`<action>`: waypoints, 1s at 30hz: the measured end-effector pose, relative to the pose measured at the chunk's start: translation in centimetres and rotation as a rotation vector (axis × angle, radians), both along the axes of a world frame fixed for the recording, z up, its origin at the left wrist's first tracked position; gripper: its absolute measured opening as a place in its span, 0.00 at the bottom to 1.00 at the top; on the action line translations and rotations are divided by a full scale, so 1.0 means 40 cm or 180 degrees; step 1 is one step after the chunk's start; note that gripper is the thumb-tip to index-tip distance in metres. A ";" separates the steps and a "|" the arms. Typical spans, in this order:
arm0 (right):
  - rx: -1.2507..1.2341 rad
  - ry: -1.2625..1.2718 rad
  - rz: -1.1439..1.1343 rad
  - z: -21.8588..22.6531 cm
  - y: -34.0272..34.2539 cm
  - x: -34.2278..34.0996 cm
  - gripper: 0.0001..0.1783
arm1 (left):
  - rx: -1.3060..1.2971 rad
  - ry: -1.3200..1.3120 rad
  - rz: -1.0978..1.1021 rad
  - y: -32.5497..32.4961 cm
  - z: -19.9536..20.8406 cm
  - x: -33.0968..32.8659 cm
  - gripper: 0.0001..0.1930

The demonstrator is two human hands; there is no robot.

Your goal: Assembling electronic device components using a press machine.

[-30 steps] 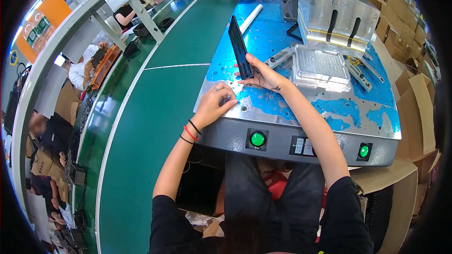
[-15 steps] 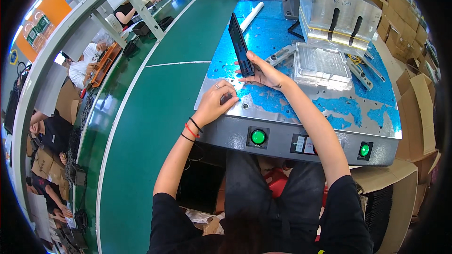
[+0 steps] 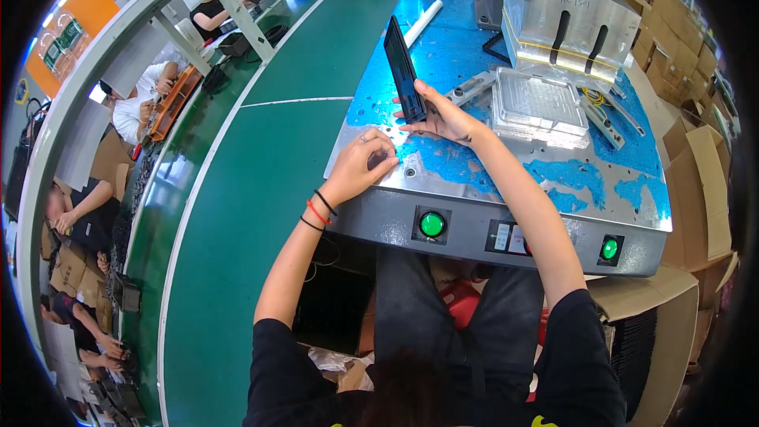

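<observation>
A thin black flat panel (image 3: pixel 404 71), possibly a phone-like part or a casing, stands tilted almost on edge above the left part of the machine bed. Gripping its lower end is my right hand (image 3: pixel 445 115), thumb on the near side and fingers behind it. Close to the panel's lower end, my left hand (image 3: pixel 364 160) is curled with thumb and fingertips together over the bed's left edge. Whatever lies in that pinch, if anything, is hidden.
A metal press head (image 3: pixel 571 20) rises at the back right. Before it sits a clear ridged block (image 3: pixel 539 104) on the blue-patched metal bed (image 3: pixel 474 47). A white tube (image 3: pixel 423 24) lies farther back. Green buttons (image 3: pixel 432 224) line the front. A green conveyor (image 3: pixel 237 213) runs on the left.
Both hands and the panel keep nearly the same pose. My left hand's fingers have shifted slightly. Across the conveyor, other people's arms have moved.
</observation>
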State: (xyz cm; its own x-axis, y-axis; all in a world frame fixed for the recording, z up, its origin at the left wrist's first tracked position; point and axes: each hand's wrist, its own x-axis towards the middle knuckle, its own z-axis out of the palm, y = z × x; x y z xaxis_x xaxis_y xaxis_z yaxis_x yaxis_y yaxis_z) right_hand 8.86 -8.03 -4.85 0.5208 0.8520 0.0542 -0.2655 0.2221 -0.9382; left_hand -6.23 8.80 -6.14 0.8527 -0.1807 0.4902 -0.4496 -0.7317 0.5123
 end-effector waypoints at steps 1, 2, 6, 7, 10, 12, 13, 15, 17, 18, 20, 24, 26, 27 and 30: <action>0.0028 -0.0005 0.0076 0.000 0.001 0.001 0.45 | -0.0001 0.0007 0.0000 0.000 0.000 0.000 0.07; 0.0032 -0.0024 0.0044 -0.001 0.001 0.001 0.45 | 0.0020 0.0026 0.0024 0.000 0.001 0.000 0.07; 0.0030 -0.0035 -0.0006 0.000 -0.001 -0.001 0.45 | -0.0080 0.0283 0.0175 -0.003 0.010 -0.002 0.07; 0.0059 -0.0037 0.0039 0.000 -0.001 -0.001 0.45 | -0.0074 0.0268 0.0167 -0.005 0.013 -0.003 0.07; -0.0009 -0.0105 -0.0005 0.000 -0.002 -0.002 0.45 | -0.0052 0.0222 0.0102 -0.012 0.019 -0.008 0.08; 0.0037 -0.0087 0.0042 0.000 -0.001 0.000 0.44 | -0.0031 0.0374 0.0223 -0.017 0.022 -0.010 0.09; 0.0014 -0.0056 0.0015 0.000 0.000 0.000 0.44 | -0.0016 0.0365 0.0217 -0.019 0.023 -0.011 0.09; -0.0002 -0.0071 0.0122 0.001 -0.001 0.004 0.44 | 0.0020 0.0383 0.0326 -0.023 0.023 -0.012 0.09; -0.0062 -0.0077 0.0199 -0.001 -0.003 0.001 0.44 | 0.0025 0.0381 0.0336 -0.024 0.022 -0.013 0.08; -0.0001 -0.0070 0.0129 0.000 -0.001 0.000 0.43 | 0.0043 0.0387 0.0322 -0.023 0.023 -0.011 0.08; 0.0015 0.0003 0.0023 0.003 -0.002 -0.001 0.41 | 0.0058 0.0239 0.0249 -0.024 0.022 -0.011 0.08; -0.0181 -0.0075 0.0207 0.006 -0.006 -0.004 0.41 | -0.0066 0.0292 0.0224 -0.028 0.015 -0.014 0.07; 0.0020 -0.0115 0.0014 0.006 -0.003 -0.006 0.43 | -0.0083 0.0170 0.0202 -0.029 0.014 -0.015 0.07; 0.0058 -0.0099 0.0022 0.006 -0.001 -0.007 0.43 | -0.0119 0.0138 0.0166 -0.030 0.014 -0.016 0.07; -0.0043 -0.0082 -0.0058 0.004 -0.001 -0.007 0.44 | -0.0141 0.0203 0.0161 -0.027 0.015 -0.017 0.07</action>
State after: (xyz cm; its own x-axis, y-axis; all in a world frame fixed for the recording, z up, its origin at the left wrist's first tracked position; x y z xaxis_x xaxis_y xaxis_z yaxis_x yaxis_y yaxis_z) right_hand 8.60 -8.07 -4.70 0.5349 0.8430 0.0565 -0.2372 0.2140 -0.9476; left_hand -6.90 7.71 -5.53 0.8899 -0.1158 0.4412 -0.3780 -0.7286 0.5712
